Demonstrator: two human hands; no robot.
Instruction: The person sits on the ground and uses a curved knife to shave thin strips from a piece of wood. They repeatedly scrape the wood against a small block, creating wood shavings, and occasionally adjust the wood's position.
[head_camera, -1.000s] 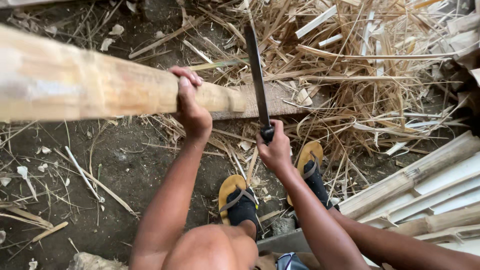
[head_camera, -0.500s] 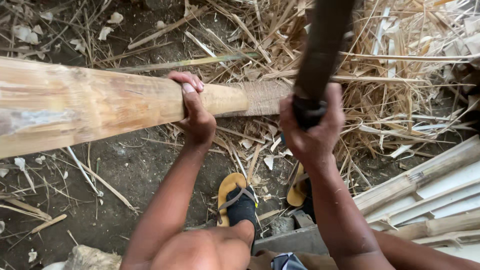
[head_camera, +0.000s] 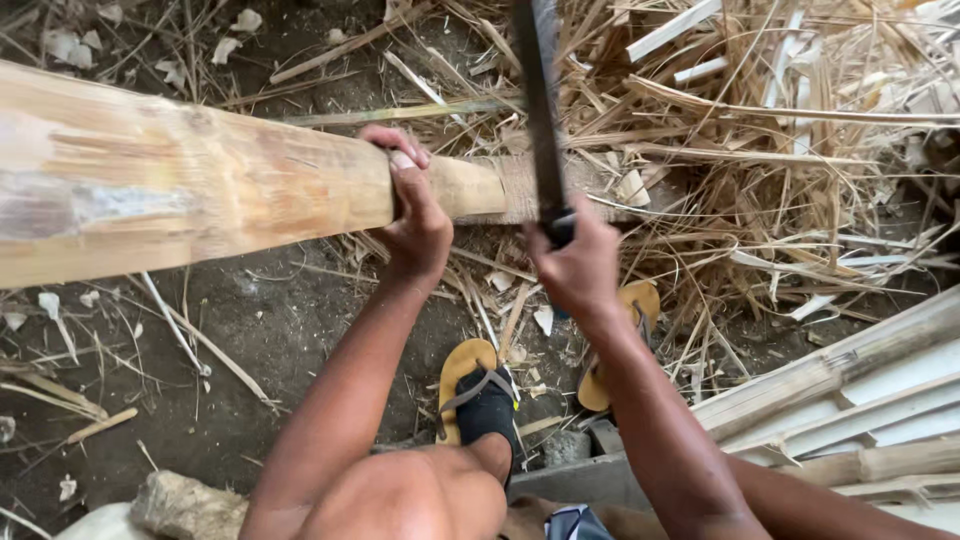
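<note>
Bare dark earth lay underfoot, littered with pale chips and dry slivers, and across it ran the thick bamboo pole, slanting from the left edge toward the middle of the yard and raised off the ground. The left hand was wrapped over the pole's narrower end, fingers curled across the top and thumb beneath, steadying it. Just beyond those fingers the pole's skin looked pared to a paler, fibrous stub. The right hand was closed tight round the handle of a long dark blade, which stood nearly upright, its lower edge meeting the pared end of the pole close beside the left hand. To my eye the cut would go best with the blade kept angled away from the gripping fingers, the strokes shallow and running along the grain, and the pole held firm so it could not roll; the closeness of steel to knuckles seemed the chief hazard. Below the hands, two feet in yellow sandals stood on the dirt among the shavings. A heap of dry straw and split strips spread to the right and behind, and a stack of split bamboo slats lay at the lower right, with a rough stone near the bottom edge.
</note>
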